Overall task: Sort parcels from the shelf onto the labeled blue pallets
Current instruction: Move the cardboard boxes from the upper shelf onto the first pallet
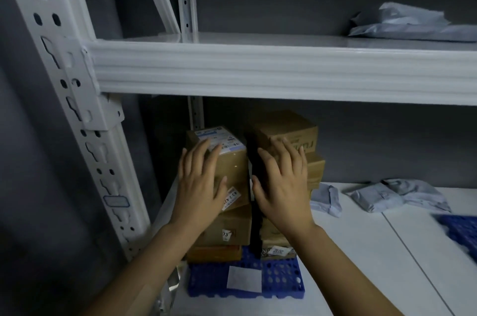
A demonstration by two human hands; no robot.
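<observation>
A blue pallet (281, 282) with a white label (244, 278) lies on the lower white surface and carries two stacks of brown cardboard boxes. My left hand (200, 181) lies flat with straight fingers on the top left box (232, 163), which bears a shipping label. My right hand (284, 184) is spread flat against the right stack, just below the top right box (286, 129). A black parcel (255, 202) stands upright between the two stacks. Neither hand grips anything.
The white shelf beam (284, 72) crosses just above the boxes, with the perforated upright (77, 114) at left. Grey poly mailers lie on the upper shelf (410, 23) and on the lower surface (395, 197). A second blue pallet (462, 233) shows at the right edge.
</observation>
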